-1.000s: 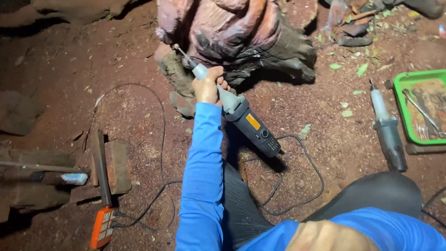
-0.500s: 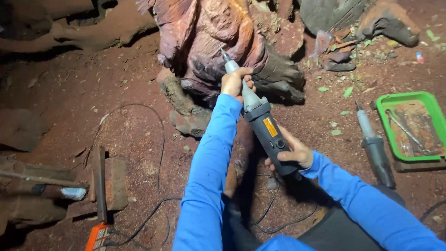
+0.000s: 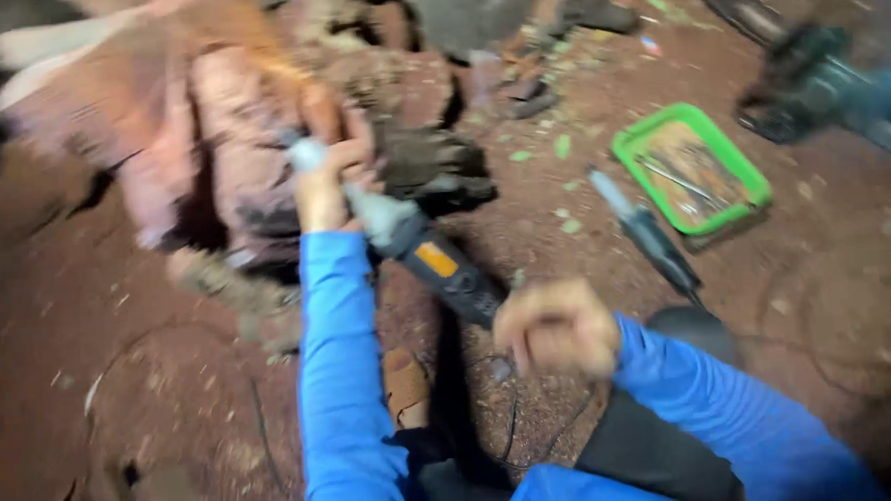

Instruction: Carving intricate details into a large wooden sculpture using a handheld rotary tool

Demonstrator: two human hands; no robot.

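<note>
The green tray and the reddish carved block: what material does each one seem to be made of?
The green rectangular tray looks like moulded plastic: bright even colour and a smooth raised rim. The reddish carved block looks like wood with a raw, matt surface: folded carved ridges and pale bare patches. Motion blur leaves stone possible.

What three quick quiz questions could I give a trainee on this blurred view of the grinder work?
1. True or false: the left hand grips the front end of the power tool at the reddish wood piece.
2. Which is nearest the green tray? A the second dark tool on the ground; B the left hand; C the wood piece.
3. Is the right hand clearly closed on the tool's rear?

Key: 1 true. 2 A. 3 Cannot tell; the hand sits at the rear end, but motion blur hides the grip.
</note>
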